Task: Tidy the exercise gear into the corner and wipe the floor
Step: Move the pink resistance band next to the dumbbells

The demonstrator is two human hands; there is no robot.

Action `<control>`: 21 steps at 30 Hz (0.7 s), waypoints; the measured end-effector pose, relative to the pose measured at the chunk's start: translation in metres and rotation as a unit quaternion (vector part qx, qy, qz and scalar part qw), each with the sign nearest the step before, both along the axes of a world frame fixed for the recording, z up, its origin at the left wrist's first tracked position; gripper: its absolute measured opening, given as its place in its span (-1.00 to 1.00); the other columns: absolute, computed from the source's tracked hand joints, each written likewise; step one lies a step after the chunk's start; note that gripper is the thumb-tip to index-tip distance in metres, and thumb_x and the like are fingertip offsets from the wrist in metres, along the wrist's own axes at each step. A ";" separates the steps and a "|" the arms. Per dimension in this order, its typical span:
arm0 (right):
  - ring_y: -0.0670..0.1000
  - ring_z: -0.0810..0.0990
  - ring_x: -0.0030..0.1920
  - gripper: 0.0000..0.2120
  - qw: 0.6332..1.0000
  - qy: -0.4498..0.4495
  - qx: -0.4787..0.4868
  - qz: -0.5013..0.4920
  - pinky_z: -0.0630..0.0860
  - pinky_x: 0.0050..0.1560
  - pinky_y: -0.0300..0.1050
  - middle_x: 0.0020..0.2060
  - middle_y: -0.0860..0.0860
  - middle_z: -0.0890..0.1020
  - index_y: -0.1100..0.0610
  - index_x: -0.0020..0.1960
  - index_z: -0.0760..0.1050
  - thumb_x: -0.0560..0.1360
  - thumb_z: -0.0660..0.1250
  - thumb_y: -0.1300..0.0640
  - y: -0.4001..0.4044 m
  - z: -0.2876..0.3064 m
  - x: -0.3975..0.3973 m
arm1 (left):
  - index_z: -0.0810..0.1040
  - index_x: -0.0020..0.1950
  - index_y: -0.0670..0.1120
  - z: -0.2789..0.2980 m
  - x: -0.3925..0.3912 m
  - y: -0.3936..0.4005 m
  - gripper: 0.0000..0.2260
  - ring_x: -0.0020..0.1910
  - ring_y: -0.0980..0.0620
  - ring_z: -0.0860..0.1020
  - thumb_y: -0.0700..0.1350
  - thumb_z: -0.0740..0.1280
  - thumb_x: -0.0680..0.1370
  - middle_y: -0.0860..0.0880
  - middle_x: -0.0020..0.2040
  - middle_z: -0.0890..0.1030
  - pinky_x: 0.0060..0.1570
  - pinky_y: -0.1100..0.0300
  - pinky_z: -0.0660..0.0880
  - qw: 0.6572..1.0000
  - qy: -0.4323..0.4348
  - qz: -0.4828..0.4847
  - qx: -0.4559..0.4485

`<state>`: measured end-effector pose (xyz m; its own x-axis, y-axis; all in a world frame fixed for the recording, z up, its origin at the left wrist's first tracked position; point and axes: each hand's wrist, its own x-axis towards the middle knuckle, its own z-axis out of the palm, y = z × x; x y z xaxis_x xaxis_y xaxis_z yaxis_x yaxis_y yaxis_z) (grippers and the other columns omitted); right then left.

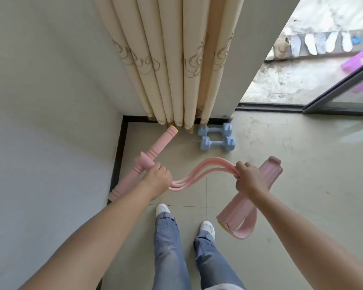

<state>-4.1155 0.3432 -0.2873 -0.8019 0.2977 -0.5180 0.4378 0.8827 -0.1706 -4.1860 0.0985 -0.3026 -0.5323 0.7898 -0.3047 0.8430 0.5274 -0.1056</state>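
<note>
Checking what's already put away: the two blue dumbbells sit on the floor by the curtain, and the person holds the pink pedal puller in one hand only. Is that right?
Not quite. The head view shows both hands on the pink pedal puller: the left hand grips its handle bar, the right hand its bands. The two blue dumbbells do sit by the curtain.

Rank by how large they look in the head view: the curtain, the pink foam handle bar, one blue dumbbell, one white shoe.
1. Curtain, by far the largest.
2. Pink foam handle bar, held nearer the camera, which flatters it.
3 and 4. Blue dumbbell and white shoe: unsure, since the trouser leg hides part of the shoe.
</note>
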 end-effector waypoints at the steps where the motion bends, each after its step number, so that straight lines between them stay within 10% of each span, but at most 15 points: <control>1: 0.08 0.34 -0.11 -0.83 1.000 -0.005 -0.001 -0.016 0.25 -0.16 -0.13 0.04 0.17 0.50 0.25 0.10 0.39 0.52 0.17 0.31 -0.001 -0.013 -0.010 | 0.46 -0.69 -0.05 -0.015 -0.018 0.002 -0.66 -0.67 0.10 0.45 -0.15 0.58 -0.27 0.04 -0.67 0.45 -0.52 0.44 0.36 1.000 -0.008 -0.011 -0.004; 6: 0.06 0.29 -0.14 -0.84 0.995 -0.014 -0.010 -0.096 0.22 -0.15 -0.14 -0.09 0.15 0.44 0.27 0.08 0.40 0.51 0.16 0.35 -0.003 -0.098 -0.038 | 0.46 -0.68 -0.05 -0.111 -0.076 0.009 -0.74 -0.67 0.10 0.46 -0.16 0.53 -0.19 0.05 -0.67 0.45 -0.53 0.42 0.34 0.998 -0.023 -0.055 -0.019; 11: 0.08 0.31 -0.17 -0.88 0.989 -0.030 -0.043 -0.136 0.23 -0.20 -0.11 -0.17 0.09 0.34 0.20 -0.09 0.30 0.47 0.18 0.38 -0.003 -0.215 -0.049 | 0.48 -0.64 -0.09 -0.238 -0.094 0.016 -0.72 -0.66 0.06 0.48 -0.21 0.04 0.18 0.00 -0.66 0.45 -0.51 0.39 0.36 0.999 -0.028 -0.027 0.014; 21: 0.12 0.35 -0.16 -0.81 0.990 -0.053 -0.067 -0.110 0.24 -0.20 -0.11 -0.05 0.18 0.45 0.15 -0.16 0.18 0.50 0.19 0.31 0.016 -0.451 -0.071 | 0.49 -0.60 -0.08 -0.478 -0.129 0.085 -0.71 -0.62 0.03 0.51 -0.24 0.03 0.18 0.01 -0.62 0.47 -0.50 0.37 0.41 0.995 -0.015 -0.096 0.001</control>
<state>-4.1867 0.3594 -0.7381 -0.6646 0.3823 -0.6419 0.6385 0.7369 -0.2222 -4.3147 0.1832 -0.7808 -0.3616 0.8771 -0.3163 0.9313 0.3556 -0.0785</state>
